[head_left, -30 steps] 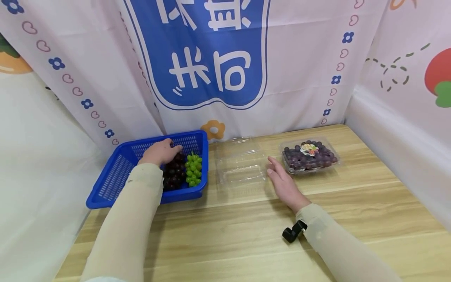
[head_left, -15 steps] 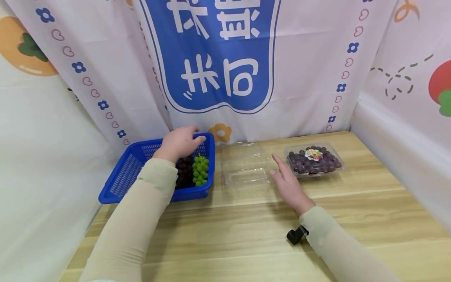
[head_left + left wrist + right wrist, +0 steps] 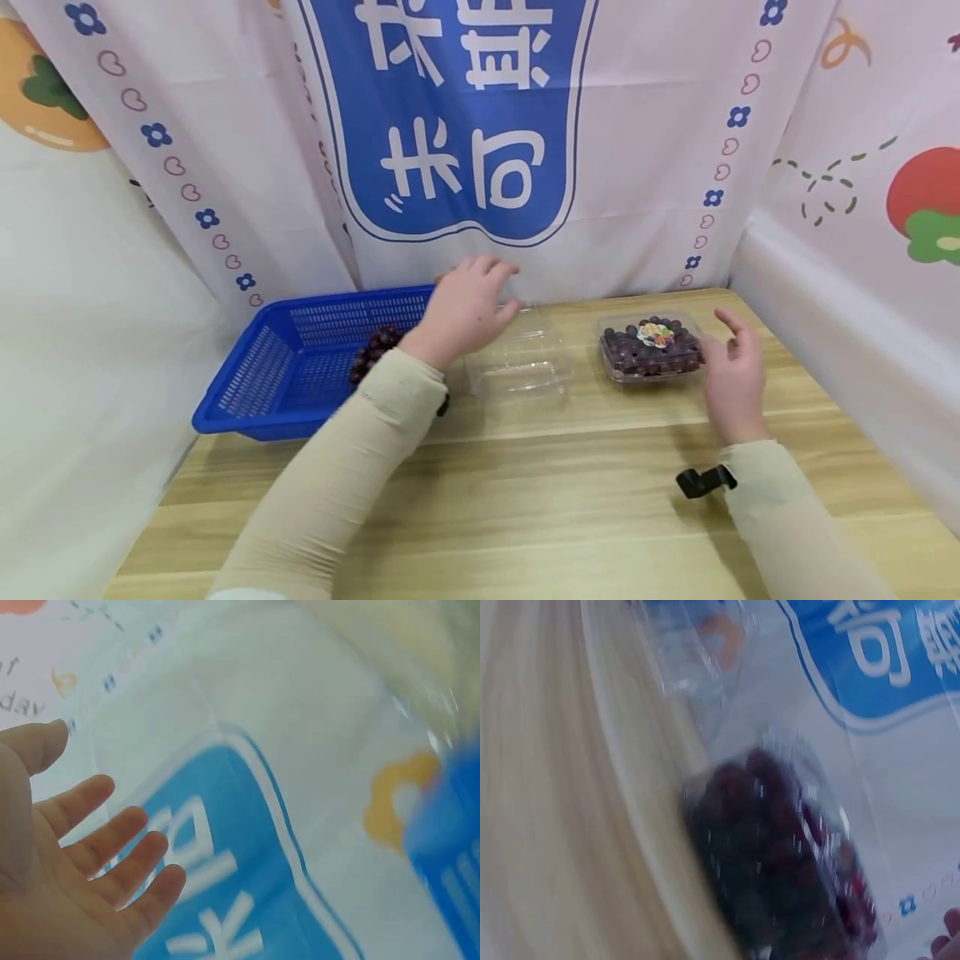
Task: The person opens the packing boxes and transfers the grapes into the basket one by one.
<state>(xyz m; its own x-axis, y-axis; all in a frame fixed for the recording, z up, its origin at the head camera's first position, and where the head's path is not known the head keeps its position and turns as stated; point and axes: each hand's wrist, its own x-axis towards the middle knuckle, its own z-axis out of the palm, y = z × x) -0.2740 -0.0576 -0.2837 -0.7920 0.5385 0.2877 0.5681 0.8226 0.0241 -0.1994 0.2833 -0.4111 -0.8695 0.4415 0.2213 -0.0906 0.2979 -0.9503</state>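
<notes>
My left hand (image 3: 461,310) is in the air over the right rim of the blue basket and the open clear plastic box (image 3: 521,377). In the left wrist view its fingers (image 3: 124,832) are spread, nothing between them. My right hand (image 3: 733,379) is beside the right end of a lidded clear box of dark grapes (image 3: 651,358), thumb at that end and index finger raised. The same box (image 3: 765,855) is blurred in the right wrist view, where fingertips peek in at the corner. Dark grapes (image 3: 375,350) lie in the basket, partly behind my left wrist, which hides the basket's right end.
The blue basket (image 3: 243,375) stands at the table's left. A printed cloth (image 3: 637,167) hangs right behind the wooden table (image 3: 525,508), and a white wall (image 3: 847,333) runs along the right side.
My left hand has risen out of the basket and moved right, over its rim. My right hand has gone from the open box to the right end of the grape box.
</notes>
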